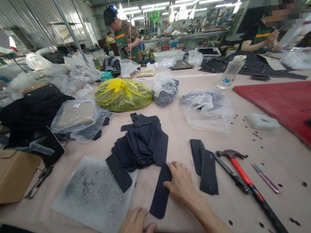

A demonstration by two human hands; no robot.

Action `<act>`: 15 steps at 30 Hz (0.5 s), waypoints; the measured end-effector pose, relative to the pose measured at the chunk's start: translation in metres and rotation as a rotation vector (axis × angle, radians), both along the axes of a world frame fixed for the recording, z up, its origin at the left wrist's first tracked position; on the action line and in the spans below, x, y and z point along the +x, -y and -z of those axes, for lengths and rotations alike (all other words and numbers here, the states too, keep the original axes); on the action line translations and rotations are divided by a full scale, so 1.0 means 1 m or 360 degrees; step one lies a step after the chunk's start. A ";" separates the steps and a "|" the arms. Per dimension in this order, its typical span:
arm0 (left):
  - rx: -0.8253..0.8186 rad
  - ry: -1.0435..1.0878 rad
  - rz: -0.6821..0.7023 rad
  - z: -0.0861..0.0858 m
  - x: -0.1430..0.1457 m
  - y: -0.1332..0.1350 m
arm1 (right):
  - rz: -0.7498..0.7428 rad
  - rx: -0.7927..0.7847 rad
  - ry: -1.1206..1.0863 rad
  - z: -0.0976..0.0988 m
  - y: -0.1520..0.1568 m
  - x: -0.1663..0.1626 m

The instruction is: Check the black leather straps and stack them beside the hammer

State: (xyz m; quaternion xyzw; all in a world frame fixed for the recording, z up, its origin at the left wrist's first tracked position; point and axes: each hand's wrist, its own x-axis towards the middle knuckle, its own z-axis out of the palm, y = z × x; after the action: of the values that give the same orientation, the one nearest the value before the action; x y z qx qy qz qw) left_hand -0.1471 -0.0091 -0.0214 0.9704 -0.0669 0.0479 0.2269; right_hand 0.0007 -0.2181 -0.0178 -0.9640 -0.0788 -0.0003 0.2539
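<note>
A dark navy rounded strip [161, 193], seemingly fabric, lies slantwise on the table before me. My right hand [181, 182] grips its upper right edge, with thumb and fingers on the strip. My left hand [134, 230] rests at the table's front edge, just left of the strip's lower end; its thumb is apart from the fingers and nothing shows in it. Beyond them spreads a heap of similar dark pieces [140, 142]. One more piece [119, 172] overlaps a speckled translucent sheet [91, 193]. Right of my right hand, a few dark pieces [208, 172] overlap each other.
A hammer [243, 170], a dark slim tool [234, 175] and pink-handled snips [266, 179] lie at right, near a red board [290, 109]. Behind are a yellow bag [124, 95], clear bags [207, 111] and a bottle [231, 73]. A cardboard box [11, 176] stands left. Other people work farther back.
</note>
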 end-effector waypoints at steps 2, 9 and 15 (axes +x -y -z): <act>0.0166 0.0084 0.0133 0.016 0.018 0.019 | 0.0005 0.0055 -0.0006 0.001 -0.002 -0.004; 0.0113 0.0248 0.0047 0.024 0.024 0.037 | -0.0023 0.0521 0.0008 -0.015 0.024 -0.023; -0.1333 -0.0430 -0.0606 -0.051 0.042 0.055 | -0.0199 0.0901 0.0955 -0.047 0.032 -0.061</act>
State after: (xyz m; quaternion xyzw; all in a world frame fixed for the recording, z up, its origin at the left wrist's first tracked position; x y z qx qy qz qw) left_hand -0.1051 -0.0640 0.0297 0.7881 0.1672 -0.0153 0.5922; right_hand -0.0601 -0.2497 0.0294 -0.8067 -0.2044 -0.2873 0.4742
